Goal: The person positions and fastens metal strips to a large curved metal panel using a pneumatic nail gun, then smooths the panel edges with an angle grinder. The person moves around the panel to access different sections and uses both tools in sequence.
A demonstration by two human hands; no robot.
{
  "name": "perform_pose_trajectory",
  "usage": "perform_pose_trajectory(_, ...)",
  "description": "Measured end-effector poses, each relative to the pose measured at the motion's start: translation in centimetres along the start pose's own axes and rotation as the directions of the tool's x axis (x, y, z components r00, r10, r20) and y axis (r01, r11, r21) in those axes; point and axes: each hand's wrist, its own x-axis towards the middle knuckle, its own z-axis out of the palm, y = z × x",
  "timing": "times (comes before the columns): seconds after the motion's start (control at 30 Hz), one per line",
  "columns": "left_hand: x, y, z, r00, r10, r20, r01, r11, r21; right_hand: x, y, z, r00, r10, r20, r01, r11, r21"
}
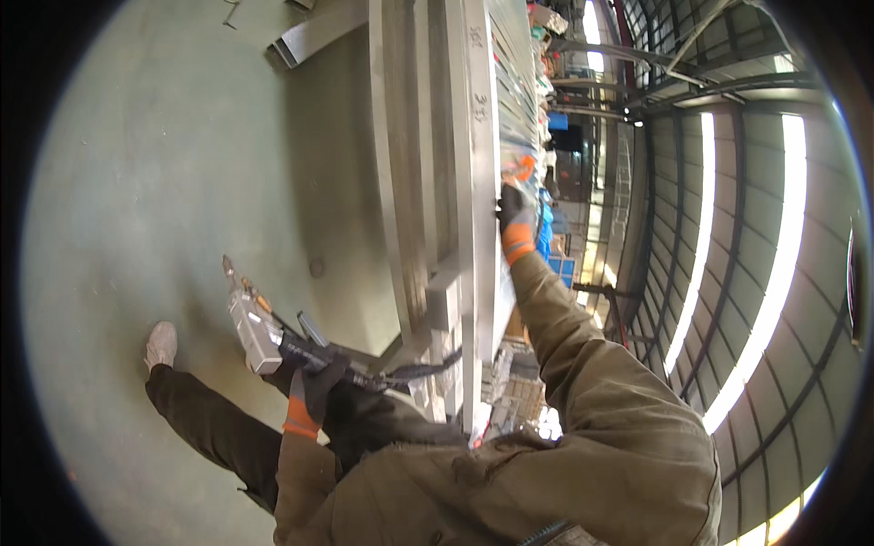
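Starting at left: handheld tool (258, 335), silver boxy head with a narrow pointed tip, held over the floor (137, 182) left of the near end of the metal frame (467, 182). Left hand (320, 387), dark glove with orange cuff, closed around the tool's black handle. Judged moderately heavy, stiff, front-weighted; best hold is the handle, clear of the tip. Black cable (423, 370) behind it could drag. Pale marks along the handle, too small to read.

Centre: frame of long, pale beams; judged rigid, heavy, smooth enough to slip; hold by the outer edges. Dark handwritten marks on one beam, not transcribed.

Right: right hand (514, 205), similar glove, at the frame's right edge near an orange item (523, 167); fingers partly hidden, cannot tell whether gripping or resting.
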Motion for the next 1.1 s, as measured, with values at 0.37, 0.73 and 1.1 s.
perform_pose_trajectory(0.37, 3.6, -0.2, -0.7, 0.993, 0.005, -0.121, -0.027, 0.982, -0.185, 23.3, 15.9, -1.7, 0.675, 0.736, 0.053, -0.709, 0.628, 0.319)
perform_pose_trajectory(0.73, 4.7, -0.5, -0.4, 0.985, 0.03, -0.171, -0.075, 0.962, -0.263, 21.4, 10.3, -2.3, 0.809, 0.584, -0.065, -0.448, 0.685, 0.574)
perform_pose_trajectory(1.1, 4.3, 0.5, 0.0, 0.992, 0.106, -0.075, -0.118, 0.975, -0.186, 29.8, 8.2, 0.6, 0.906, 0.213, -0.365, -0.367, 0.826, -0.428)
